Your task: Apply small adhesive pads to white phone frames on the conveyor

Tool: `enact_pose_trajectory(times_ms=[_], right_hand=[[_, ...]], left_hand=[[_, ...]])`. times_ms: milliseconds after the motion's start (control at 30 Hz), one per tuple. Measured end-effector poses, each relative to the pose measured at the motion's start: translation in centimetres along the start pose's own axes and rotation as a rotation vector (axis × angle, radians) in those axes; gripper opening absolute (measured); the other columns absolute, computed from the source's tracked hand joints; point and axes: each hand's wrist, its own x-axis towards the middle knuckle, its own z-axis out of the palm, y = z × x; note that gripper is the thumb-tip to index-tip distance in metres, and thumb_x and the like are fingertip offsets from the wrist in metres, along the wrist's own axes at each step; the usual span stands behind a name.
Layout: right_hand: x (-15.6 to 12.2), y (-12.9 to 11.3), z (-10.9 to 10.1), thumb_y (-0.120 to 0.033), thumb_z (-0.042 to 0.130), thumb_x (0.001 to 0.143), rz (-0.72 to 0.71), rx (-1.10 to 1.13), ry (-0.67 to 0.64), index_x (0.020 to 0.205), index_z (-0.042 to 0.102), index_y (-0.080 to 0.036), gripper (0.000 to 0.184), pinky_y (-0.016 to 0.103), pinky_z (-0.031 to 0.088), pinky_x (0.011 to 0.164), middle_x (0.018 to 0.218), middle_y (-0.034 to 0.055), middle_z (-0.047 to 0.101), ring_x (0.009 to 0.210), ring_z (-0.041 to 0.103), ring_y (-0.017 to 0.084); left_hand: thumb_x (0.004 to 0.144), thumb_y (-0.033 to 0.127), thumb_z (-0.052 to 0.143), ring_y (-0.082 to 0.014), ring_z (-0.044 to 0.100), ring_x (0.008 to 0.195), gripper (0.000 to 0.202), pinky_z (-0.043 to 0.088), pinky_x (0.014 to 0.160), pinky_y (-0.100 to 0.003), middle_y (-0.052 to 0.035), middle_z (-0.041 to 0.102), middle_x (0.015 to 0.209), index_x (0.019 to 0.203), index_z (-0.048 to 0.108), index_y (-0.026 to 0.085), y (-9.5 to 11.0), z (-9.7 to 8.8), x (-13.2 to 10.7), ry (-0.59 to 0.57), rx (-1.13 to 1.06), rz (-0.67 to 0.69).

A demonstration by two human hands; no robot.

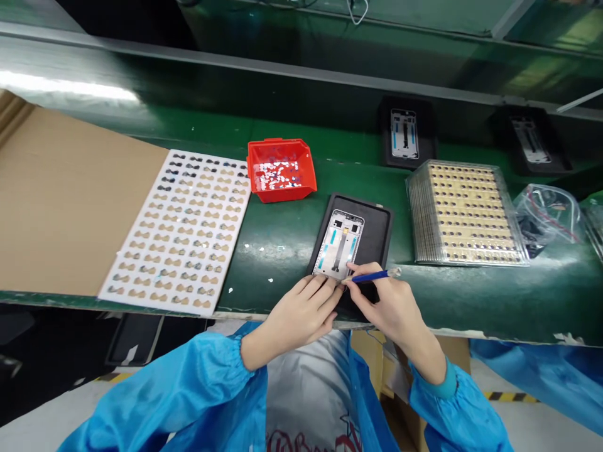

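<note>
A silver phone frame point(342, 242), with light blue strips and a dark flex strip along its middle, lies in a black foam tray point(375, 229) in front of me. My left hand point(301, 314) rests its outstretched fingers over the near end of the frame. A blue pen-shaped tool point(370, 276) is gripped in my right hand point(389, 304). Its tip is at the frame's near end, close to my left fingertips, and its whitish back end points right. My fingers cover that end of the frame, so the exact contact is hidden.
Left are a white sheet point(166, 235) of tan and dark small parts and a cardboard sheet point(70, 207). A red bin point(308, 182) holds small pieces. Right are stacked clear trays point(471, 213) and a plastic bag point(549, 213). Further black trays point(426, 141) point(558, 141) hold phone frames.
</note>
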Motion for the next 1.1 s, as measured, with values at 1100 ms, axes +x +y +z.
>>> enact_pose_trajectory(times_ms=[1100], right_hand=[[16.3,-8.1,-0.4,-0.045,0.075,0.102,-0.237,0.124,0.070,0.101,0.080,-0.027,0.019,0.040,0.069,0.079,0.103,0.0051,0.085,0.088,0.083,0.030]], left_hand=[[0.107,0.015,0.050,-0.0297,0.065,0.130,0.039,0.057,0.112,-0.047,-0.0161,0.072,0.134,0.144,0.061,0.015,-4.9,-2.0,-4.0,0.447,0.027,-0.602]])
